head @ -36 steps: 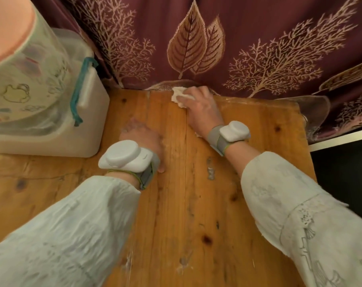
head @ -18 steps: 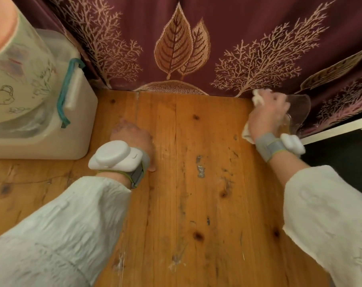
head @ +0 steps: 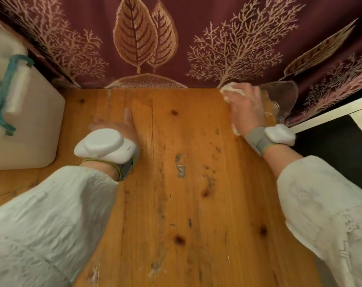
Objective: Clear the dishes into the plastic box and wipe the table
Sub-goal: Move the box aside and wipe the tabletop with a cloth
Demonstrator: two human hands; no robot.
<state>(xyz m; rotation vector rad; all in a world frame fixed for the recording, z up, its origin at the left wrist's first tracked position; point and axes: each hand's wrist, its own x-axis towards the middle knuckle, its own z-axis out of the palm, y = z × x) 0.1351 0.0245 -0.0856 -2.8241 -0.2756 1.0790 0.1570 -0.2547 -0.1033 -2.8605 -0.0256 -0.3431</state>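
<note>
Crumpled white wiping cloth (head: 231,91), pressed to the far right corner of the worn orange-brown wooden table (head: 188,204) under the right hand (head: 245,106), which grips it. The left hand (head: 116,125) lies released, flat on the boards, bracing. Judged step: wiping. For good coverage, keep the palm flat on the cloth and draw overlapping strokes toward the grey marks nearer than both hands. The white plastic box with teal handle (head: 20,121) stands left of the left hand.
</note>
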